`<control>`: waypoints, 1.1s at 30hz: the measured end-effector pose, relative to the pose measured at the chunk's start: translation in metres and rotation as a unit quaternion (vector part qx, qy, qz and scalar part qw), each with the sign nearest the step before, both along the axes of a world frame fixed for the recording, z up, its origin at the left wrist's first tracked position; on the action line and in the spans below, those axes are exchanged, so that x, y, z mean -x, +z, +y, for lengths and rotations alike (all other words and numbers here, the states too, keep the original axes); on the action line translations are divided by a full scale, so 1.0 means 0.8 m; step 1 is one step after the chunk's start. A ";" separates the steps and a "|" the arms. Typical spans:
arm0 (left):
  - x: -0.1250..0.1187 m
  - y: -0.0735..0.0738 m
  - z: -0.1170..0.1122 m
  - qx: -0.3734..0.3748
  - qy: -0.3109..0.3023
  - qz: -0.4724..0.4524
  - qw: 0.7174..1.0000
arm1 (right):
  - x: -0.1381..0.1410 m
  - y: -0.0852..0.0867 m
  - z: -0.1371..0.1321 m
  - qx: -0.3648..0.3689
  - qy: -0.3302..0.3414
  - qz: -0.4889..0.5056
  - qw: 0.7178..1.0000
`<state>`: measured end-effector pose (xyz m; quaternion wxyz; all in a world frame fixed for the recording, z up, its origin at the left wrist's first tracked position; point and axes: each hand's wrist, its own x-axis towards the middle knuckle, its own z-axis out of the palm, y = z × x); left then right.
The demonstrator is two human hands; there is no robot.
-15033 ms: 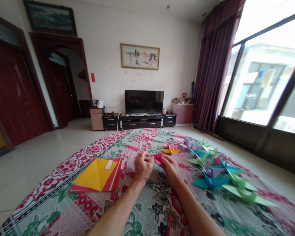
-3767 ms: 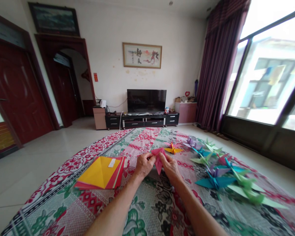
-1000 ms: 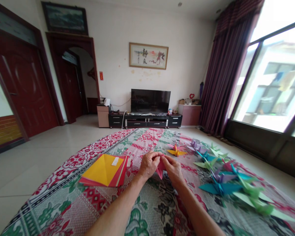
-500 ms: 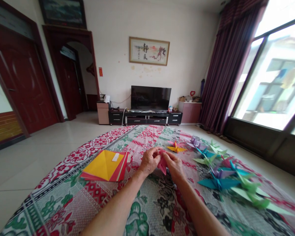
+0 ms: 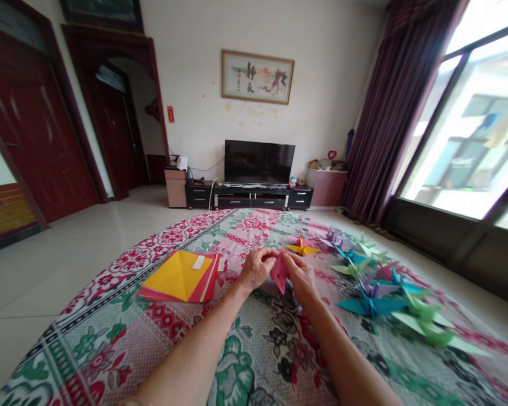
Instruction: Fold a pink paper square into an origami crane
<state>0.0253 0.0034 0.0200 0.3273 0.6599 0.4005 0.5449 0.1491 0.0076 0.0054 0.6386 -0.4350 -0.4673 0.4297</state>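
Observation:
A folded piece of pink origami paper (image 5: 280,273) is held up over the table between both hands, its pointed end hanging down. My left hand (image 5: 257,267) pinches its left upper edge with thumb and forefinger. On the other side, my right hand (image 5: 300,274) is closed on its right edge, some fingers hidden. Just beyond lies a yellow-orange paper crane (image 5: 302,246). To the left of my hands is a stack of square paper sheets, with a creased yellow sheet (image 5: 173,276) on top and red and pink ones beneath; a small white slip (image 5: 198,262) lies on it.
Several paper cranes in blue (image 5: 372,303), green (image 5: 434,327) and purple (image 5: 336,239) crowd the right side of the table. A patterned tablecloth (image 5: 186,355) covers the round table. Beyond it stand a television (image 5: 259,162) on a low cabinet (image 5: 249,197), and a curtained window.
The fingers have spread along the upper edges of the pink paper, so more of its surface shows. My head view has tilted slightly down.

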 end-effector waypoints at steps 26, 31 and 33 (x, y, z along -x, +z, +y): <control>-0.010 0.002 -0.006 0.218 -0.002 -0.100 0.971 | -0.002 0.011 -0.007 -0.122 -0.117 -0.156 0.973; -0.009 -0.003 -0.007 0.191 -0.026 -0.113 0.975 | -0.003 0.010 0.000 -0.068 -0.134 -0.068 0.986; -0.010 -0.003 -0.007 0.175 -0.053 -0.124 0.975 | -0.005 0.009 0.001 -0.047 -0.119 -0.021 0.992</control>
